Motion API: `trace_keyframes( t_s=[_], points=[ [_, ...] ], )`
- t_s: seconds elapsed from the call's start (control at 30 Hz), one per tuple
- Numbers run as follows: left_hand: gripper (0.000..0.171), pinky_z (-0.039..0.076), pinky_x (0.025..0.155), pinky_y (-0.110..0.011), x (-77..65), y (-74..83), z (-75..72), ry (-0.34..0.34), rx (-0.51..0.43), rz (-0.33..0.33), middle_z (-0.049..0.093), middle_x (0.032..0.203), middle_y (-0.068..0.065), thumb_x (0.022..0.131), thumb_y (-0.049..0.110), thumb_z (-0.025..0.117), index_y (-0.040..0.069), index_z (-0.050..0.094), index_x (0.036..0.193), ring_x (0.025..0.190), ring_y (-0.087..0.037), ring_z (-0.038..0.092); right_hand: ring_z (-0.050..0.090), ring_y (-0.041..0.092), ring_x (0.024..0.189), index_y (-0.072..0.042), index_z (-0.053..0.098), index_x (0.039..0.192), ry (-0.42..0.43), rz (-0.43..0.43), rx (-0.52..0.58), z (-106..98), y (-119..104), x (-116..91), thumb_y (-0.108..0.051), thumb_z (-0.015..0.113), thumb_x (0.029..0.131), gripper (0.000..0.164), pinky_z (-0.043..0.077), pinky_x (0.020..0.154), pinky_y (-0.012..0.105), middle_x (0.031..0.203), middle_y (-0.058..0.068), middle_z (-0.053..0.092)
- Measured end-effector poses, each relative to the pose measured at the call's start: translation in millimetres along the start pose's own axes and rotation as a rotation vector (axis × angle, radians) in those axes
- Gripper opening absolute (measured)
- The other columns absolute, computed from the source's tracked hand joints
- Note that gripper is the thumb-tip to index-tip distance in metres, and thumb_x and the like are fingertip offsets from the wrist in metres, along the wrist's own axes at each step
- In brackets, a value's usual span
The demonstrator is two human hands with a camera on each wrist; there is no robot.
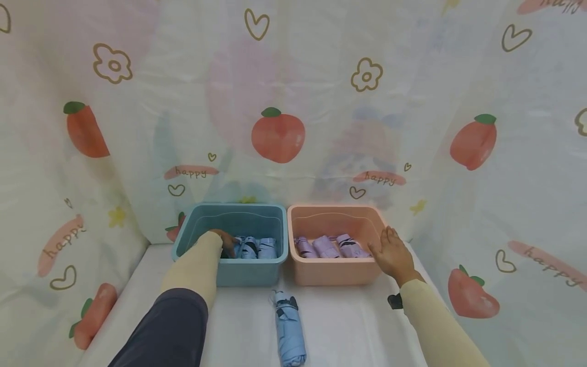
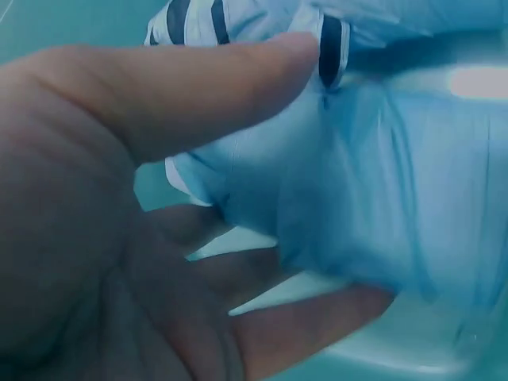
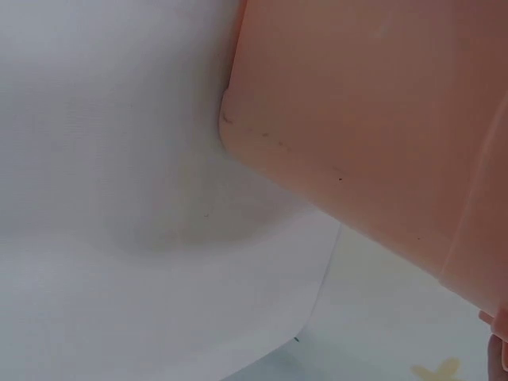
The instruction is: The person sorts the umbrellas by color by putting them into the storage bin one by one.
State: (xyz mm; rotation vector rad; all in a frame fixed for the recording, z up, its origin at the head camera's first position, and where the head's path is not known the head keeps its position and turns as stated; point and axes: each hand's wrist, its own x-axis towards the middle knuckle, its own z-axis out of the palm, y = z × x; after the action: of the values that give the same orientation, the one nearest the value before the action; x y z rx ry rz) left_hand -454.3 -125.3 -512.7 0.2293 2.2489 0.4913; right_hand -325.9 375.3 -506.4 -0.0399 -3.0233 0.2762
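Observation:
My left hand (image 1: 228, 243) reaches down into the left side of the teal bin (image 1: 247, 272). In the left wrist view its thumb (image 2: 230, 87) lies across a light blue folded umbrella (image 2: 357, 190), and its other fingers pass behind and below it, holding it. More blue umbrellas (image 1: 267, 248) with black markings lie to the right of that hand in the bin. My right hand (image 1: 393, 255) rests with extended fingers at the right rim of the peach bin (image 1: 337, 272); the right wrist view shows mainly that bin's outer wall (image 3: 357, 119).
Several lilac folded umbrellas (image 1: 326, 247) lie in the peach bin, which stands right beside the teal one. Another blue folded umbrella (image 1: 290, 331) lies on the white table (image 1: 348, 326) in front of the bins. A printed curtain (image 1: 321, 92) hangs behind and at both sides.

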Motion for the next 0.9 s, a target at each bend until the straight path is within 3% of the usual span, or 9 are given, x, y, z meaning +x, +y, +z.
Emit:
trace_keyframes(
  t_s=[0.23,0.4,0.53,0.63,0.73,0.83,0.9],
  points=[
    [0.077,0.031,0.109,-0.048,-13.4,12.9,1.6,-0.02,0.049,0.029,0.022,0.157,-0.02,0.091,0.021,0.069,0.007,0.027,0.154,0.144,-0.037,0.017,0.01,0.049,0.141,0.018,0.015,0.146,0.022,-0.019,0.003,0.5,-3.5,1.5,-0.059,0.024,0.1,0.09,0.013,0.112,0.058,0.153,0.035,0.011],
    [0.081,0.034,0.108,-0.047,-4.7,10.8,0.8,-0.028,0.015,0.016,0.027,0.155,-0.019,0.086,0.023,0.075,0.008,0.032,0.153,0.143,-0.036,0.023,0.01,0.049,0.141,0.017,0.015,0.147,0.018,-0.002,0.006,3.8,-5.2,2.7,-0.052,0.032,0.102,0.084,0.014,0.112,0.058,0.153,0.035,0.011],
    [0.081,0.037,0.105,-0.044,8.9,-1.7,-5.0,-0.037,0.063,0.047,0.03,0.154,-0.018,0.085,0.031,0.076,0.01,0.035,0.152,0.141,-0.034,0.029,0.01,0.049,0.141,0.017,0.015,0.147,0.013,-0.008,0.013,5.6,-5.7,3.5,-0.05,0.033,0.102,0.083,0.014,0.112,0.059,0.154,0.035,0.011],
    [0.072,0.043,0.1,-0.043,7.1,-5.0,-10.7,0.04,0.045,0.056,0.037,0.151,-0.016,0.087,0.029,0.075,0.011,0.042,0.148,0.134,-0.033,0.041,0.009,0.049,0.142,0.017,0.014,0.147,0.004,-0.012,0.01,5.2,-5.1,3.6,-0.056,0.026,0.101,0.087,0.013,0.112,0.058,0.154,0.035,0.01],
    [0.063,0.05,0.092,-0.042,-6.8,2.5,-15.8,0.131,-0.066,0.099,0.046,0.144,-0.019,0.092,0.018,0.07,0.006,0.042,0.148,0.121,-0.034,0.054,0.01,0.049,0.141,0.018,0.014,0.146,0.011,-0.015,0.005,3.8,-2.3,3.8,-0.059,0.022,0.1,0.09,0.013,0.112,0.059,0.153,0.036,0.01],
    [0.063,0.055,0.081,-0.043,-21.4,13.1,-21.1,0.162,-0.167,0.192,0.055,0.132,-0.023,0.094,0.01,0.065,0.002,0.035,0.15,0.115,-0.038,0.058,0.01,0.05,0.141,0.019,0.014,0.146,0.004,-0.014,0.003,3.3,1.3,3.5,-0.057,0.025,0.101,0.089,0.013,0.112,0.059,0.152,0.037,0.01],
    [0.064,0.056,0.077,-0.043,-31.0,20.4,-21.6,0.187,-0.186,0.247,0.06,0.122,-0.021,0.094,0.009,0.064,0.004,0.034,0.151,0.11,-0.037,0.06,0.009,0.05,0.141,0.02,0.014,0.145,-0.002,-0.012,0.009,4.4,3.4,1.6,-0.056,0.027,0.101,0.088,0.012,0.112,0.059,0.152,0.038,0.01]
  ],
)
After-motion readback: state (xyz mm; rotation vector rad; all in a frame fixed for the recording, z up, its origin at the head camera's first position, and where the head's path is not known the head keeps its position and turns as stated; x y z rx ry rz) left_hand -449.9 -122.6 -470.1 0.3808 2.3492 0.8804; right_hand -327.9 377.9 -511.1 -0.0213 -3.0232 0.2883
